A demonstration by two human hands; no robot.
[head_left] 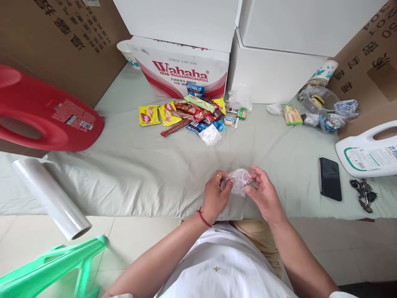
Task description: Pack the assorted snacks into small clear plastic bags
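A crumpled piece of clear plastic wrap [239,183] is held up between my two hands near the front edge of the cloth-covered surface. My left hand [216,194] pinches its left side between thumb and fingers. On the other side, my right hand [264,193] has its thumb and fingertips at the wrap's right edge, with the index finger lifted a little. Whether anything lies inside the wrap cannot be made out. Farther back is a pile of packaged snacks [198,108], with another crumpled bit of plastic wrap [210,135] at its front.
At the left lie a roll of plastic film [52,198] and a red jug [40,111]. To the right are a phone [330,179], keys [364,194], a white detergent bottle [369,151] and a clear bowl [322,100] among wrapped snacks. A Wahaha box [186,68] stands behind.
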